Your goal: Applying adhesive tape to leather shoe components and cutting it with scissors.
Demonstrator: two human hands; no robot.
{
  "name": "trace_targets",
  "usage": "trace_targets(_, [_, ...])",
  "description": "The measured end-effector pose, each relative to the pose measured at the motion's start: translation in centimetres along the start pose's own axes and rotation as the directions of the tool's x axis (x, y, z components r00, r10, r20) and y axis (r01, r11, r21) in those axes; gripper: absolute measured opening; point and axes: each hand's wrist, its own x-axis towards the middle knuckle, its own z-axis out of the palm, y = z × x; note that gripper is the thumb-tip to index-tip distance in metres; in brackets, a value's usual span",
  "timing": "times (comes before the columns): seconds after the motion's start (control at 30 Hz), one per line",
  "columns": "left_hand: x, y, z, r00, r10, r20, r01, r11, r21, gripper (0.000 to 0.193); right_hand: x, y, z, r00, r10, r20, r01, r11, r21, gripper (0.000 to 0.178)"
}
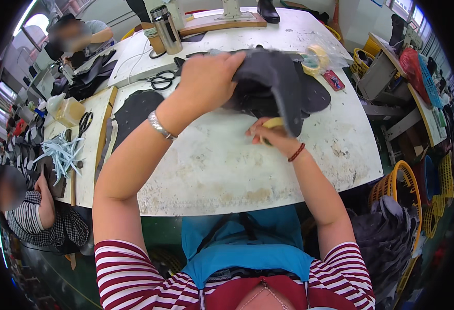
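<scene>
My left hand (pixel 209 77) is raised over the white table and closed on a dark, soft sheet piece (pixel 268 70), perhaps leather or cloth, which droops to the right. Under its hanging edge, my right hand (pixel 276 137) is closed around a pale yellow curved thing (pixel 273 123); blur hides its exact kind. More dark cut pieces (pixel 315 95) lie beneath and behind the raised one. Black-handled scissors (pixel 162 80) rest to the left of my left hand, near another flat dark piece (pixel 139 108).
Tape rolls (pixel 315 58) and a small red item (pixel 334 80) lie at the back right. A steel flask (pixel 166 30) stands at the back left. Light blue strips (pixel 61 155) cover a side table. Yellow baskets (pixel 400 181) stand right. Two people sit at left.
</scene>
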Motion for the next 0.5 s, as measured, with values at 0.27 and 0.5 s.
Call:
trace_targets(0.27, [-14.7,12.3,-0.1,0.951,0.29,0.11,-0.284,0.957,-0.065,0.056,-24.7,7.3,-10.7,0.978,-0.033,-0.205,0.046,0.997,0.054,0.021])
trace_targets(0.5, [-19.8,18.9,7.1,0.98,0.091,0.179,-0.037,0.958,-0.283,0.064,-10.7,-1.1,-13.1,0.885,-0.104,-0.453,0.06,0.992,-0.109,0.026])
